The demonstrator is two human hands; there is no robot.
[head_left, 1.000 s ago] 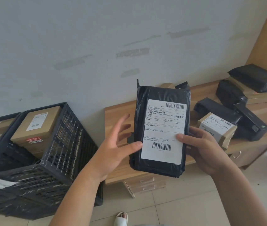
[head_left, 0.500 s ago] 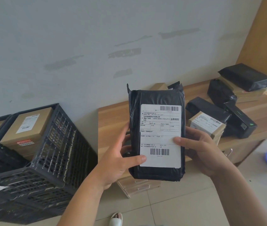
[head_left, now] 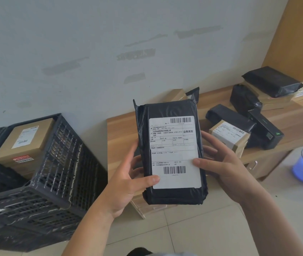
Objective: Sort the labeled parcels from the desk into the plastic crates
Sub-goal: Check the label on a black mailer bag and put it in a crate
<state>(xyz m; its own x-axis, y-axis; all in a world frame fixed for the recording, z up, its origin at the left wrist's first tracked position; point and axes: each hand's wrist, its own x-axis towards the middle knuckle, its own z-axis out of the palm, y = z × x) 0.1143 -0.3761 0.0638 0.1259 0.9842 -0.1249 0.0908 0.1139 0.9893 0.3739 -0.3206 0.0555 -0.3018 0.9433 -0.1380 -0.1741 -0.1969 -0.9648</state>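
- Hands hold a black parcel (head_left: 171,154) upright, label facing the camera, above the table (head_left: 123,133) edge.
- Left hand (head_left: 126,183) grips its left edge, thumb on the label.
- Right hand (head_left: 221,163) grips its right edge, fingers (head_left: 209,137) curled behind.
- Left of the left fingers stands a black crate (head_left: 60,172) holding a cardboard box (head_left: 25,141).
- More parcels (head_left: 239,126) lie beyond the right fingers.

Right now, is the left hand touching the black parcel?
Touching. The head view shows the left hand with its thumb pressed on the black parcel by its label.
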